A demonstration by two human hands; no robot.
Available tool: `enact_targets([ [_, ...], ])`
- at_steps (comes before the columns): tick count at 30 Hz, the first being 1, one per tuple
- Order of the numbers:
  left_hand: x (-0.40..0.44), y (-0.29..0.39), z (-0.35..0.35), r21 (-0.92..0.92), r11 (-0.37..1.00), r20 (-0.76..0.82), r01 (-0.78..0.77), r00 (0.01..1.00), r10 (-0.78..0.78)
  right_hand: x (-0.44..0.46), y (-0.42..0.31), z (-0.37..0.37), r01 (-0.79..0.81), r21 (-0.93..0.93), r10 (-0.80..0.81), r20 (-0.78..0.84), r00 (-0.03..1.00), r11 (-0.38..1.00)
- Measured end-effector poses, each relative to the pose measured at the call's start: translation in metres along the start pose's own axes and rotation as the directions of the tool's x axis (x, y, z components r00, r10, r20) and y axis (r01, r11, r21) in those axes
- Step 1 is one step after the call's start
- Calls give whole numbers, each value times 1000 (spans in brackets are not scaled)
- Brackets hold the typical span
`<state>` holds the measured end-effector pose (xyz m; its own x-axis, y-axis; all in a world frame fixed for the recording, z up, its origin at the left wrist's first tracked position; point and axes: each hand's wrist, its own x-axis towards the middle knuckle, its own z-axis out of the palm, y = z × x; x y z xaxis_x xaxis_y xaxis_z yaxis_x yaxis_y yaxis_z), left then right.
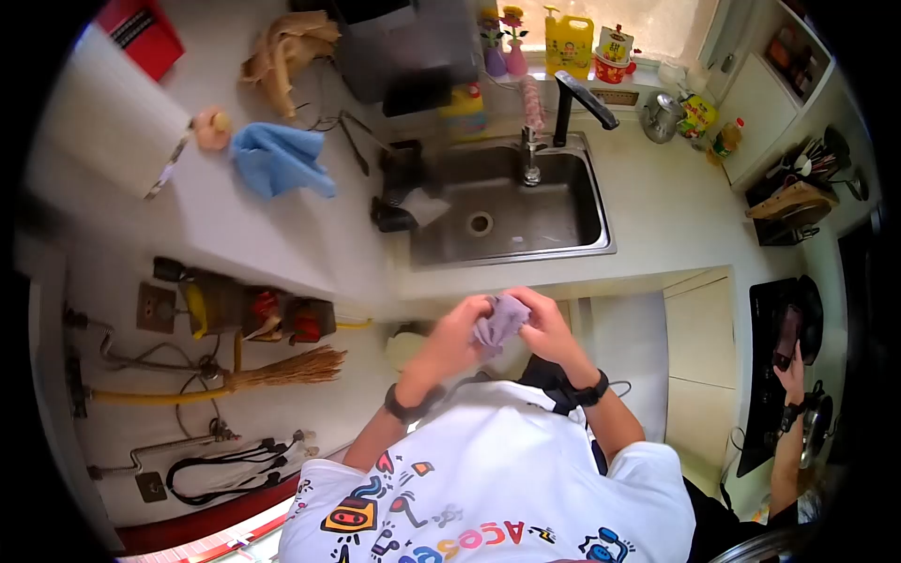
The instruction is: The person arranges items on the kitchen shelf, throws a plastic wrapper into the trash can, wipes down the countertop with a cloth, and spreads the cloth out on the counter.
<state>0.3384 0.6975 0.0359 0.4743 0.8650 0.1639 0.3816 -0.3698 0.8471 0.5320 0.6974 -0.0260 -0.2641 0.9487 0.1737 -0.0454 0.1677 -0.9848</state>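
Note:
A crumpled purple-grey cloth [501, 322] is bunched up between my two hands, in front of my chest and just short of the counter's front edge. My left hand [457, 333] grips its left side with bent fingers. On the other side, my right hand [546, 328] pinches the cloth's upper right part. Parts of the fingers are hidden behind the folds. Beyond my hands lies the steel sink [601, 225], with a drain in its floor and a black faucet [563, 108] at its back edge.
A blue cloth [282, 159] lies on the left counter near crumpled brown paper [291, 56]. A yellow jug [569, 45] stands on the windowsill. To the right, another person's hand [794, 375] holds a dark object [788, 336] over the black stove. A straw broom [291, 367] is at lower left.

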Motion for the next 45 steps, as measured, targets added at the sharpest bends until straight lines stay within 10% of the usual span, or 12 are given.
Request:
enact_targets([
  [4,45,10,-4,161,966,70,203,974,-216,49,-10,-42,19,-201,6,126,992,979],
  [8,69,-19,-1,73,989,-58,127,991,-123,93,-5,-68,-55,-102,78,241,967,993],
  [24,50,-112,-9,-321,753,-151,574,754,-639,175,30,-67,-72,-35,80,439,895,997],
  [27,56,-143,-12,-109,927,-139,360,917,-373,162,35,-68,-89,-34,95,382,919,995],
  [30,93,-113,-4,-387,823,11,416,894,-447,156,29,-78,-139,42,114,367,923,989],
  [36,164,-117,45,6,953,311,304,905,-291,145,37,-138,-40,-116,66,226,972,992],
  [45,281,-44,209,-128,966,326,227,929,-175,67,49,-353,-142,-123,130,-96,987,982],
])
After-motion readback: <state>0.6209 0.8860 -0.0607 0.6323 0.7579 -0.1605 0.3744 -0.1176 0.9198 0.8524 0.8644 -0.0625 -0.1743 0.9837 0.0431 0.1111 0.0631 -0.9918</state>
